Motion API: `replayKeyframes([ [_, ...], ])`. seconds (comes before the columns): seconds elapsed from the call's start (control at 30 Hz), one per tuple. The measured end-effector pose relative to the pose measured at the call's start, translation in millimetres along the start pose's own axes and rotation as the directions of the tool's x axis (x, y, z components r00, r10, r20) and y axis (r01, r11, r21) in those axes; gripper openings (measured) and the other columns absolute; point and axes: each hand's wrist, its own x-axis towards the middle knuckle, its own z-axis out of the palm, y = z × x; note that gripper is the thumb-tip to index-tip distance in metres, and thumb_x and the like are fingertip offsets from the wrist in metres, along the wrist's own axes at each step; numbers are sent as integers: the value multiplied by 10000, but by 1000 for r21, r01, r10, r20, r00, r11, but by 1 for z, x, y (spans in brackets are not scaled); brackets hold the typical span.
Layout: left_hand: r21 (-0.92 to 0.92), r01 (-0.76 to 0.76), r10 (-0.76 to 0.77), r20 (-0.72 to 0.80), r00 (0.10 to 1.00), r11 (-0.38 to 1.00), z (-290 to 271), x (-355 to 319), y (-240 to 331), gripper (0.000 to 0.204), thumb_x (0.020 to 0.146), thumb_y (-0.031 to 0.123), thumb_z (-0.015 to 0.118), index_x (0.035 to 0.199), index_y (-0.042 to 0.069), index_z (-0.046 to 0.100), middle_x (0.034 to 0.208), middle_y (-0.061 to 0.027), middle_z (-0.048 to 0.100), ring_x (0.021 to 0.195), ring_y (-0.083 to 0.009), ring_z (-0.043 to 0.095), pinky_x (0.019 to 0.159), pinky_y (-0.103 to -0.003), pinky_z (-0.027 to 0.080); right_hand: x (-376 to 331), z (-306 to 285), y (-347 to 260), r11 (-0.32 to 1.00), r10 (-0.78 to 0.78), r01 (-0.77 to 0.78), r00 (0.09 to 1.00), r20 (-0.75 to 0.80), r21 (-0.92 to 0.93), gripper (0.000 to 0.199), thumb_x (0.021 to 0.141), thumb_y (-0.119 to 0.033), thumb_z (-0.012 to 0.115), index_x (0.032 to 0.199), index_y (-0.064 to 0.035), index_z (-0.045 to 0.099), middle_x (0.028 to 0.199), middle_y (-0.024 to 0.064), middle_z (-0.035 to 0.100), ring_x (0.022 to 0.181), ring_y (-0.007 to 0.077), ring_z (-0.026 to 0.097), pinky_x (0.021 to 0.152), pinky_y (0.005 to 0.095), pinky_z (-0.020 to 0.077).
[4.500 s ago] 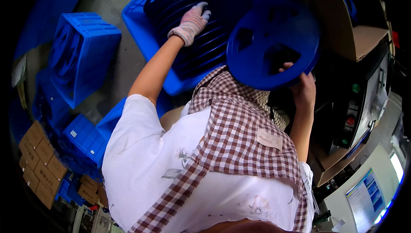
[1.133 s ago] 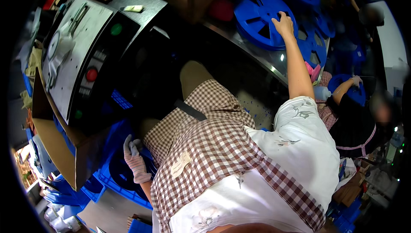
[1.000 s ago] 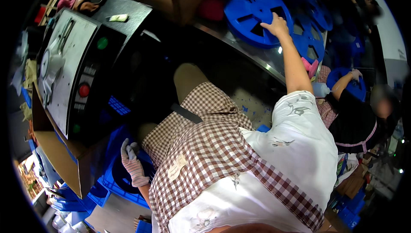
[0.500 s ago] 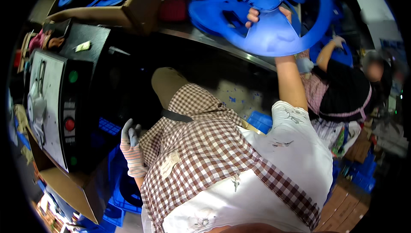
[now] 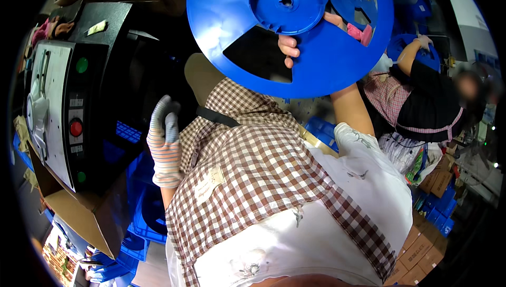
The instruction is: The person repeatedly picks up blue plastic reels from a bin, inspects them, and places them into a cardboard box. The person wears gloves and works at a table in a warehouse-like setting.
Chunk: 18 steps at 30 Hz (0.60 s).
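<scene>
At the upper centre of the head view, a large blue reel point(image 5: 327, 70) is held up before the body, its hub side turned to the camera and its top edge cut off by the frame. Right hand point(image 5: 289, 50), bare, grips it by one spoke from behind: fingertips curl round the spoke's left edge, another digit shows at the opposite edge; palm hidden. Left hand point(image 5: 164, 150), in a striped glove with grey fingertips, is raised near the waist beside the checked apron point(image 5: 263, 165); fingers loosely extended, nothing seen in its grasp. Through the reel's right-hand opening: a second blue reel point(image 5: 342, 6) and a pink object point(image 5: 359, 34), kind unclear. Far left: machine with a red button point(image 5: 76, 127) on its dark panel. Below it, an open cardboard box point(image 5: 79, 218). At right, a co-worker's gloved hand point(image 5: 422, 40) rests at another blue disc point(image 5: 410, 49).
</scene>
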Motion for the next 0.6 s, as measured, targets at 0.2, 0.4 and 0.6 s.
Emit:
replayKeyframes([
  [0.2,588,-514,524,173,834,625,39,45,57,509,707,199,729,1111,-32,521,1207,-288,527,1113,-444,513,995,-476,403,33,12,60,921,389,-385,909,-150,56,576,934,-432,395,1140,88,530,888,187,567,738,249,582,693,420,577],
  [0.4,657,-432,450,155,879,618,31,56,17,982,609,236,848,1393,-22,315,1198,-235,547,1080,-382,577,928,-395,478,77,-47,50,380,139,-226,973,-186,-897,653,898,-556,489,1047,68,611,1015,222,631,1013,341,601,879,420,494],
  [0.6,568,-14,95,-113,989,823,14,18,-22,872,725,108,748,1446,65,260,1224,-183,582,1103,-276,583,976,-370,448,45,-191,-50,-819,-456,-463,884,-104,-339,675,676,-369,818,1141,42,551,1091,212,598,1086,368,542,903,436,471],
])
